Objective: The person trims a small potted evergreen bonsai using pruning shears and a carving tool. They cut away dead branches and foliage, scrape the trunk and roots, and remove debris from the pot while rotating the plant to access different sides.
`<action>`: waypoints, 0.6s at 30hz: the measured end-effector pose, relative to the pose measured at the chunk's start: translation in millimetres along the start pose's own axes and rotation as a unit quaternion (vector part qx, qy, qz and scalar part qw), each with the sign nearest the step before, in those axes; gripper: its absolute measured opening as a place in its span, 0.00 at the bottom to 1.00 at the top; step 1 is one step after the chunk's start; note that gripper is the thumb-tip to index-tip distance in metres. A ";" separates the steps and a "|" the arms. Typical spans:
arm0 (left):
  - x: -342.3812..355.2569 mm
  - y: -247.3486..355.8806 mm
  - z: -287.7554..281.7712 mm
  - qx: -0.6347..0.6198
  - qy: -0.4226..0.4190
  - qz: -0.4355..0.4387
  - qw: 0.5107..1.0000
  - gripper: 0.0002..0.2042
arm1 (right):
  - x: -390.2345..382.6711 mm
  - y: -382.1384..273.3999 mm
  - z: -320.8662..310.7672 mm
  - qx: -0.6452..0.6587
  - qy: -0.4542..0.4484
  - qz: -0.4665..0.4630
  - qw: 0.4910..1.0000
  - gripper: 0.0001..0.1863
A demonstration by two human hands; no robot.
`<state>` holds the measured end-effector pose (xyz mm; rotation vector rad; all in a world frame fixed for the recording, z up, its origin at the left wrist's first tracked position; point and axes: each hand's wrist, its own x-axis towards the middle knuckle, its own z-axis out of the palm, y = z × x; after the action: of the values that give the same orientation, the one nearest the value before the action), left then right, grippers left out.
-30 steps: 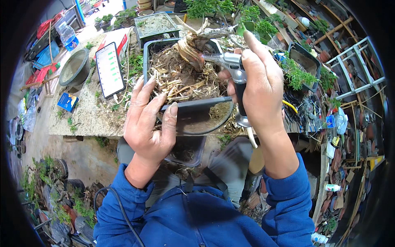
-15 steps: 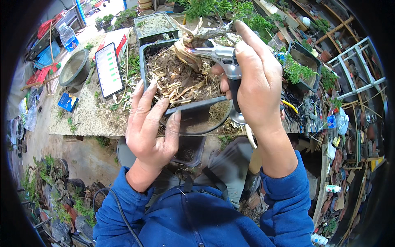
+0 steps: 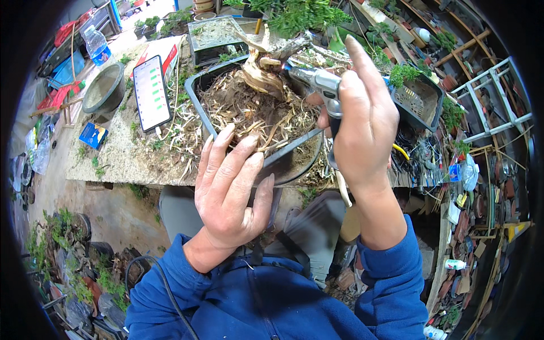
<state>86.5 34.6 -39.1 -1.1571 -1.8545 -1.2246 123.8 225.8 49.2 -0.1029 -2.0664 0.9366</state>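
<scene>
A gnarled bonsai trunk (image 3: 262,76) with pale stripped wood grows from a dark rectangular pot (image 3: 198,107). Soil and wood shavings (image 3: 255,116) cover the inside of the pot. My right hand (image 3: 362,119) is wrapped round a small handheld torch (image 3: 320,82) with a silver head. A bluish glow shows at the torch's nozzle, close against the right side of the trunk. My left hand (image 3: 232,192) lies with fingers stretched out over the pot's near rim, holding nothing. Green foliage (image 3: 306,20) hangs from the tree at the far side.
A phone (image 3: 151,93) leans left of the pot, near a round grey pot (image 3: 105,89), a water bottle (image 3: 96,45) and a blue card box (image 3: 93,135). Right stand a black plastic basket (image 3: 419,102) and a heap of wires (image 3: 416,153). A ladder frame (image 3: 493,99) lies farther right.
The pot has turned, its left corner swinging outward and the trunk shifting slightly. My left hand has slid right along the near rim. The right hand and torch have moved a little right.
</scene>
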 end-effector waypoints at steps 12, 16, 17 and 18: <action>1.9 6.7 2.5 0.006 -0.008 0.006 1.000 0.16 | 2.8 -14.9 0.6 0.035 -0.015 0.014 0.999 0.26; 1.8 7.1 3.5 0.010 0.000 0.015 1.000 0.16 | -4.5 -14.0 0.6 0.053 -0.029 0.034 0.998 0.25; 1.5 8.9 3.8 0.015 -0.003 0.013 1.000 0.16 | -5.9 -11.9 4.6 0.038 -0.040 0.015 0.998 0.25; 1.1 11.5 4.4 0.025 -0.020 0.004 0.999 0.15 | -10.5 -13.3 3.7 0.033 -0.062 0.035 0.997 0.25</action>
<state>96.3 41.2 -35.5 -1.1677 -1.8974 -1.1519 131.1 210.1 49.6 -0.0853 -2.1561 1.0770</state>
